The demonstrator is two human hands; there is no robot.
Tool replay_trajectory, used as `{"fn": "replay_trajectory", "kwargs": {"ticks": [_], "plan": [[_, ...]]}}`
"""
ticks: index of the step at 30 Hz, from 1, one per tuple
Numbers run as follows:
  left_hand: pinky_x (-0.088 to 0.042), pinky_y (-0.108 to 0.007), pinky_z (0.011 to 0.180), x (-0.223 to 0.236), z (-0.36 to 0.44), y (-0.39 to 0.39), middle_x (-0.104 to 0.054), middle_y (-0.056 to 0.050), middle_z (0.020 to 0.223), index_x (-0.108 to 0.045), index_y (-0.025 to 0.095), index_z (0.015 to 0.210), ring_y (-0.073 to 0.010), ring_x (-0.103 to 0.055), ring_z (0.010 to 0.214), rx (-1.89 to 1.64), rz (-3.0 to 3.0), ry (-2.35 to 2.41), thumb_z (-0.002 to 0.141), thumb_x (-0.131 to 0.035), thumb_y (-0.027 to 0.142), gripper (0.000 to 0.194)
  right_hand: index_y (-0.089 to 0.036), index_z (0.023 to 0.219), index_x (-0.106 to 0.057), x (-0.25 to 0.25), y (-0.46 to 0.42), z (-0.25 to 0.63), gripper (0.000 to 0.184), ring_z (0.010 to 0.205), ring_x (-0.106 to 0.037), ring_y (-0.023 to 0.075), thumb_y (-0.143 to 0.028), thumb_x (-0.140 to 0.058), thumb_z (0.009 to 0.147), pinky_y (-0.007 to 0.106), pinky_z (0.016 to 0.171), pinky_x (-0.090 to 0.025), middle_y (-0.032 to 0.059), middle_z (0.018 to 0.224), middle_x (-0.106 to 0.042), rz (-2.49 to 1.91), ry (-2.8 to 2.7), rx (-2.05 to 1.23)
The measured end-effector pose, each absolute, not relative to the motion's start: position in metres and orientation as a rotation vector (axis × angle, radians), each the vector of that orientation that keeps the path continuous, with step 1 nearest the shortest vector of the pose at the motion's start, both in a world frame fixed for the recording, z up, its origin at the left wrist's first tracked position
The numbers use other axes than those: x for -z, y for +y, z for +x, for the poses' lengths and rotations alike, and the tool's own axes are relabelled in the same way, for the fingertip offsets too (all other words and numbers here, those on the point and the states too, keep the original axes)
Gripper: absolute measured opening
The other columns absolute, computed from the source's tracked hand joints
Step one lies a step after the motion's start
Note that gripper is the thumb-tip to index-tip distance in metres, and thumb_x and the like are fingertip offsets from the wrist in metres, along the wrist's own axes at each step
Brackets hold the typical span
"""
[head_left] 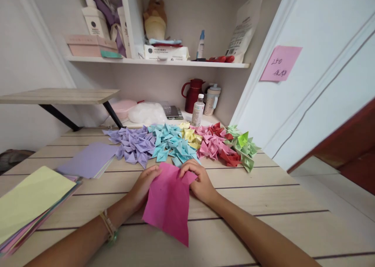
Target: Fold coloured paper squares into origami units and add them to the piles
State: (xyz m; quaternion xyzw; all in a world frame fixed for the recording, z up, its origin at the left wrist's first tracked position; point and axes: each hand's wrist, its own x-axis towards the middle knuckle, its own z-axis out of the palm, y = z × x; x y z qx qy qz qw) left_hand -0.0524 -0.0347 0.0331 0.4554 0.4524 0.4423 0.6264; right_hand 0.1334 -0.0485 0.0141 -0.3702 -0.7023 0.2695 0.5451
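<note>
A bright pink sheet of paper [169, 204] is held up above the table between my two hands. My left hand [146, 180] pinches its upper left edge, thumb on the near face. At the upper right corner, my right hand [197, 178] grips the sheet with curled fingers, and that corner is bent over. The fingers behind the paper are partly hidden. Just beyond my hands lie heaps of folded paper pieces: purple [135, 145], light blue [172, 142], yellow [191, 136], pink [213, 145], red [230, 157] and green [246, 147].
To the left are a stack of purple paper [88, 159] and a stack topped with yellow paper [33, 200]. A small raised wooden shelf [58, 96] stands at the back left. Behind the heaps are a clear bottle [198, 111], a red jug [193, 97] and a cup [212, 101].
</note>
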Motion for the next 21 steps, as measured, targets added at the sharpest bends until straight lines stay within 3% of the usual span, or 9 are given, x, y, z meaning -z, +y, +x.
{"fn": "replay_trajectory", "kwargs": {"ticks": [2,9,14,21], "plan": [[-0.037,-0.022,0.058,-0.033,-0.052,-0.035,-0.056,0.005,0.061,-0.058,0.016,0.065,-0.0128,-0.049,0.058,-1.016,1.038,1.029,0.065,-0.065,0.030,0.016,-0.020,0.061,-0.059,-0.014,-0.047,0.134,0.021,0.076,-0.054,0.0176,-0.002,-0.048,0.066,0.032,0.076,-0.040,0.0009,0.073,-0.058,-0.888,-1.668,-0.614],[-0.040,-0.023,0.062,-0.021,-0.057,-0.030,-0.062,0.002,0.069,-0.063,0.016,0.072,-0.0150,-0.054,0.064,-0.991,1.114,1.027,0.067,-0.064,0.033,0.018,-0.020,0.062,-0.061,-0.012,-0.045,0.134,0.025,0.082,-0.054,0.0174,0.000,-0.045,0.062,0.031,0.079,-0.040,0.0025,0.081,-0.055,-0.907,-1.559,-0.669],[-0.040,-0.024,0.058,-0.019,-0.059,-0.030,-0.060,0.001,0.063,-0.063,0.016,0.071,-0.0156,-0.053,0.060,-0.958,1.181,1.056,0.067,-0.064,0.038,0.022,-0.019,0.063,-0.062,-0.013,-0.046,0.133,0.029,0.080,-0.055,0.0172,0.002,-0.043,0.058,0.030,0.078,-0.041,0.0022,0.080,-0.057,-0.910,-1.592,-0.692],[-0.040,-0.024,0.062,-0.030,-0.052,-0.046,-0.061,-0.001,0.065,-0.065,0.016,0.069,-0.0173,-0.053,0.066,-0.718,1.528,0.858,0.071,-0.064,0.037,0.021,-0.020,0.062,-0.061,-0.016,-0.048,0.131,0.031,0.078,-0.056,0.0178,0.002,-0.041,0.054,0.031,0.074,-0.043,0.0018,0.077,-0.058,-0.925,-1.668,-0.688]]}}
